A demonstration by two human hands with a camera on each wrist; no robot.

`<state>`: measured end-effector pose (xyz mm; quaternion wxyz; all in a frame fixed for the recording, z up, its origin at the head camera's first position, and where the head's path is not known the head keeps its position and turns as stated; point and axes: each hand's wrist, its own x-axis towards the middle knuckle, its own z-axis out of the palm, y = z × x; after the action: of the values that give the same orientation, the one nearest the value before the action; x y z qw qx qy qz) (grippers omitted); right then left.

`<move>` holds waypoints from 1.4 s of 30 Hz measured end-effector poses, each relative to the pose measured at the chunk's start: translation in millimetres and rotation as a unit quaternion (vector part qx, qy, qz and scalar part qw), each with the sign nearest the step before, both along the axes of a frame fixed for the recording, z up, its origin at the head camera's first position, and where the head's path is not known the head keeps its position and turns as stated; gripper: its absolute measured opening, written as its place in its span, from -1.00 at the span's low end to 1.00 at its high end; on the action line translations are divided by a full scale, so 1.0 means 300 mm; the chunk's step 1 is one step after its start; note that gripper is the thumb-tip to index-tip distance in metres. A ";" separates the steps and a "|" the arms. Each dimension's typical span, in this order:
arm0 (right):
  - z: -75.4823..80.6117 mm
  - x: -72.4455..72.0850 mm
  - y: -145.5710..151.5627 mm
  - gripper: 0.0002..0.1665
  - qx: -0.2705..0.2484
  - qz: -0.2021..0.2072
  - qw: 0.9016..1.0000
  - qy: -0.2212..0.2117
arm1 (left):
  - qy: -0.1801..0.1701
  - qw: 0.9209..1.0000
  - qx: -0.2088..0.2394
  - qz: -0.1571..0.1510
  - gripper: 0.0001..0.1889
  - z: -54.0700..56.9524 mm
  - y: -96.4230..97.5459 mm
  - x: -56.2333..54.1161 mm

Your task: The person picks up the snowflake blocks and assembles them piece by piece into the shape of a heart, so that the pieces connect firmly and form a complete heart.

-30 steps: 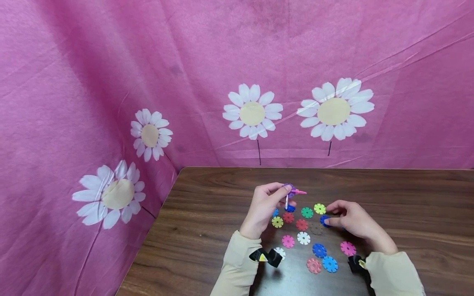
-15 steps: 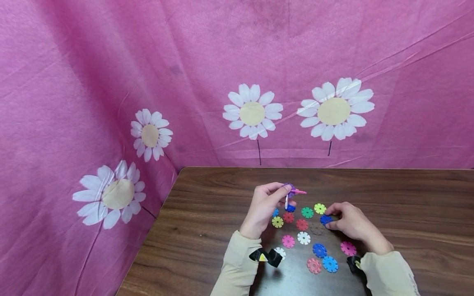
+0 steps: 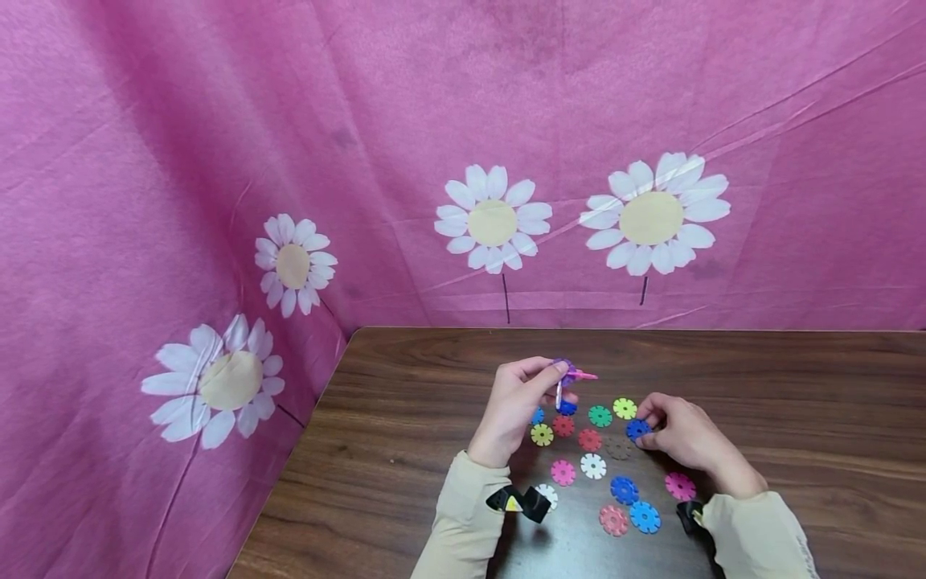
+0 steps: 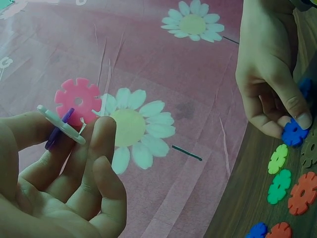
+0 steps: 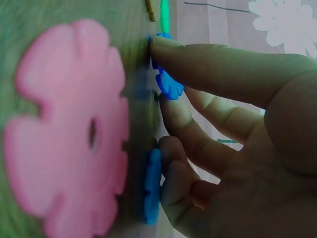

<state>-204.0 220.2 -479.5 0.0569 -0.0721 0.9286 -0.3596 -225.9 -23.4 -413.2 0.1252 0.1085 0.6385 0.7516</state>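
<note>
My left hand (image 3: 517,406) is raised above the table and pinches a small joined piece of slotted plastic discs. It combines a purple disc (image 4: 59,130), a white disc (image 4: 60,124) and a pink disc (image 4: 78,100), set at angles to each other. Low over the table at the right, my right hand (image 3: 687,434) holds a dark blue slotted disc (image 3: 638,430) by its edges between thumb and fingers. In the right wrist view a lighter blue disc (image 5: 152,187) lies beside the curled lower fingers; the head view mostly hides it behind the hand.
Several loose discs lie on the brown wooden table (image 3: 405,450) between the hands, including a yellow-green disc (image 3: 625,408), a green disc (image 3: 600,416), a white disc (image 3: 593,466) and a pink disc (image 3: 680,486). A pink flowered cloth (image 3: 391,161) hangs behind and at the left.
The right thumb has slid nearer to me along the dark blue disc's edge, so more of that disc shows. The left hand and its joined discs stay practically still.
</note>
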 end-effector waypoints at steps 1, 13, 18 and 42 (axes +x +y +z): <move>0.001 0.001 -0.002 -0.69 0.000 -0.001 1.000 -0.001 | 0.000 1.000 0.002 -0.001 -0.73 0.000 0.000 0.000; 0.012 0.004 -0.012 -0.83 -0.001 -0.010 0.999 0.030 | 0.005 1.000 0.004 -0.004 -0.72 0.000 -0.003 -0.001; 0.035 0.007 -0.008 -0.85 -0.022 -0.042 0.997 0.059 | 0.000 1.000 -0.007 0.007 -0.72 -0.001 -0.004 -0.002; 0.209 0.062 -0.091 -0.65 -0.217 -0.098 0.960 0.148 | -0.005 1.000 -0.005 0.013 -0.73 0.004 -0.004 0.001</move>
<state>-185.3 192.9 -416.8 -0.1338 -0.0433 0.8290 -0.5413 -225.5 -24.8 -411.9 0.1191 0.0956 0.6426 0.7508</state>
